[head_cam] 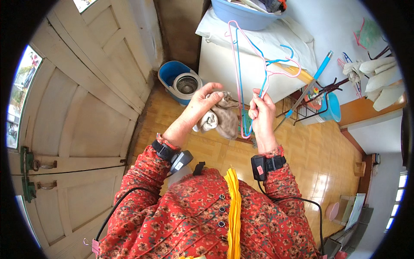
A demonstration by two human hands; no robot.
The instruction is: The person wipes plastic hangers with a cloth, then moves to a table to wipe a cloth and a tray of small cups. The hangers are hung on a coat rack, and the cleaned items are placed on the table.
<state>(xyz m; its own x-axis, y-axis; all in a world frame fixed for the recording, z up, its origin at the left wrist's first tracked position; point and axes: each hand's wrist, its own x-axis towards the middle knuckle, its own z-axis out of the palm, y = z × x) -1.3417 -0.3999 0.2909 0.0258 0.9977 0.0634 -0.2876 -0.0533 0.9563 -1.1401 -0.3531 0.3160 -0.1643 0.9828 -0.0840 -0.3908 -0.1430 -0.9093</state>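
Observation:
Between the thumb and fingers of my left hand (207, 100) are bunched cloth items, grey-brown (226, 121) and whitish (208, 121), perhaps socks; the lower part is blurred. My right hand (262, 111) grips a pink clothes hanger (232, 58) and a blue clothes hanger (238, 64) together, near one end. Both hangers stand on edge in front of me, their hooks pointing right. The cloth hangs just left of the hangers' long bars, and I cannot tell whether it touches them.
A blue spin-mop bucket (179, 81) stands on the tiled floor. Behind it is a white chest-like surface (226, 64) bearing a blue basin (245, 14) of clothes. A mop handle (302, 94) leans beside a dark metal rack (330, 87). Panelled double doors (87, 119) are at left.

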